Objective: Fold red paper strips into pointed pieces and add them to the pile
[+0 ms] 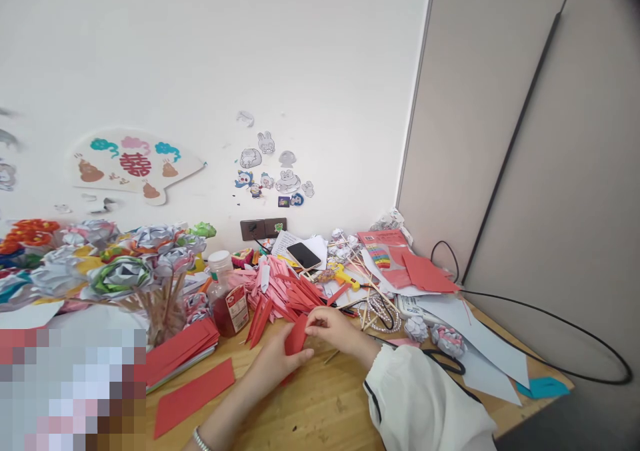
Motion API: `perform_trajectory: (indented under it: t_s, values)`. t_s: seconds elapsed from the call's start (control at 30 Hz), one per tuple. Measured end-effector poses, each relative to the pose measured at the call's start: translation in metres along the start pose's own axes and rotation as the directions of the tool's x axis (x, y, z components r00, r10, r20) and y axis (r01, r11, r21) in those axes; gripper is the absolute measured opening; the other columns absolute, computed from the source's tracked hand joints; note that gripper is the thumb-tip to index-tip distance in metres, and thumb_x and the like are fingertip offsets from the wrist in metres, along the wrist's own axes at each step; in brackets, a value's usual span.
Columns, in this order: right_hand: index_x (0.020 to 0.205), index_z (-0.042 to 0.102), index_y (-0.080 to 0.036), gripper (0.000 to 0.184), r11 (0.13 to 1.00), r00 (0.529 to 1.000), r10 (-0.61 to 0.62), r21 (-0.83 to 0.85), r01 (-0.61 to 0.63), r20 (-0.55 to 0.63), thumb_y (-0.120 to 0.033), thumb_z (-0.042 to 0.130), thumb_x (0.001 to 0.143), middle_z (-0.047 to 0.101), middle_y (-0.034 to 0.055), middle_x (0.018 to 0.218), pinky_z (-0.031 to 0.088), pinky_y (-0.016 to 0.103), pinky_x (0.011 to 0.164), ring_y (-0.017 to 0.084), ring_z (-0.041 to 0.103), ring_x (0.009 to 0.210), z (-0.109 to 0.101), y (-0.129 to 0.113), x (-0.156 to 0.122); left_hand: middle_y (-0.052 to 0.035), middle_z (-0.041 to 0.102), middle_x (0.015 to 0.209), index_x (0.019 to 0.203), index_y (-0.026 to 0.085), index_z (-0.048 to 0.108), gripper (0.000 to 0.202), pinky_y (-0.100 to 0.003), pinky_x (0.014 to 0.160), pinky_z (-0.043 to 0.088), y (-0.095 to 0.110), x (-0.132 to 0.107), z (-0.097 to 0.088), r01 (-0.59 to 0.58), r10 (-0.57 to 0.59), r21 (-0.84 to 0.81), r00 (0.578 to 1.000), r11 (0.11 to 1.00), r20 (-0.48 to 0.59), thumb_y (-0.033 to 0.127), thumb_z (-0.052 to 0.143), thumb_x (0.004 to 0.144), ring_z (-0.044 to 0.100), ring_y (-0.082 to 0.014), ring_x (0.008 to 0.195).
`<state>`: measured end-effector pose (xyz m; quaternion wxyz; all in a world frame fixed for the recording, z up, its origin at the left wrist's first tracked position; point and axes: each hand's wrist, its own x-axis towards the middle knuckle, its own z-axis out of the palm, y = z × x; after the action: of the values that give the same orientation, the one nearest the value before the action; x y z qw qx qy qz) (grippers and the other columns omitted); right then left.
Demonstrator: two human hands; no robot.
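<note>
A piece of red paper [296,337] is between my two hands, just above the wooden table [320,411]. My left hand [280,354] is closed on its lower left side, the thumb pointing right. The fingers of my right hand [333,328] pinch its upper right edge. Behind the hands lies a heap of folded red and pink paper strips [285,288]. To the left, a flat red paper sheet [195,398] rests on the table beside a stack of red paper [183,348].
Paper flowers [123,274] crowd the left, next to a jar [227,301]. A phone [303,255], a yellow glue gun [345,276] and thin sticks lie at the back. Black-handled scissors [445,361], white paper [480,344] and a looping black cable [560,318] are on the right.
</note>
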<state>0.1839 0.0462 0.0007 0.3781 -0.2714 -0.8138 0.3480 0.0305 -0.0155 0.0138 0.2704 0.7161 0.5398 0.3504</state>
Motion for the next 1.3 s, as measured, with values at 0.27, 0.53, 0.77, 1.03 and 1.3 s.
perform_trajectory:
  t_s: [0.27,0.53,0.77,1.03,1.3]
  values:
    - [0.068,0.054,-0.015,0.015,0.963,0.987,0.147,0.234,-0.13,-0.056,-0.029,0.059,0.065,0.052,-0.0011,0.064,0.038,0.022,0.058,0.011,0.048,0.061,0.005,0.0,0.0,0.0016,0.056,0.061,0.078,0.015,0.05,0.03,-0.022,0.04,0.036,-0.005,0.0,0.006,0.127,-0.103,-0.151,0.981,0.98,0.162,0.043,0.044,0.069,0.049,-0.0103,0.041]
    - [0.078,0.048,-0.016,0.036,0.725,0.932,0.358,0.646,-0.24,-0.055,-0.034,0.067,0.053,0.052,-0.0037,0.061,0.039,0.021,0.047,0.007,0.048,0.046,0.015,-0.008,0.002,0.0037,0.055,0.055,0.074,0.017,0.042,0.036,-0.018,0.031,0.03,-0.008,0.003,0.012,0.219,-0.126,-0.43,0.964,0.876,0.235,0.052,0.042,0.068,0.047,-0.007,0.031]
    - [0.073,0.053,-0.012,0.033,0.663,0.91,0.414,0.686,-0.299,-0.005,-0.034,0.068,0.053,0.055,-0.0023,0.055,0.039,0.021,0.047,0.006,0.047,0.044,0.016,-0.006,0.0,0.0048,0.054,0.056,0.072,0.017,0.043,0.034,-0.017,0.03,0.027,-0.013,0.003,0.013,0.2,-0.098,-0.464,0.967,0.863,0.235,0.051,0.041,0.07,0.042,-0.0042,0.028]
    - [0.07,0.052,-0.012,0.038,0.646,0.879,0.476,0.685,-0.337,-0.017,-0.037,0.069,0.048,0.055,-0.0029,0.051,0.038,0.02,0.048,0.008,0.05,0.045,0.018,-0.011,0.0,0.0043,0.055,0.056,0.072,0.017,0.041,0.033,-0.016,0.029,0.023,-0.013,0.003,0.016,0.213,-0.097,-0.459,0.96,0.863,0.264,0.051,0.038,0.071,0.039,-0.0028,0.027]
    - [0.07,0.051,-0.013,0.037,0.632,0.873,0.486,0.704,-0.325,-0.034,-0.036,0.07,0.048,0.054,-0.0036,0.05,0.038,0.021,0.046,0.008,0.05,0.043,0.02,-0.008,0.0,0.0052,0.052,0.05,0.068,0.018,0.04,0.035,-0.016,0.03,0.022,-0.01,0.001,0.017,0.243,-0.115,-0.475,0.952,0.846,0.283,0.052,0.036,0.071,0.037,-0.0029,0.026]
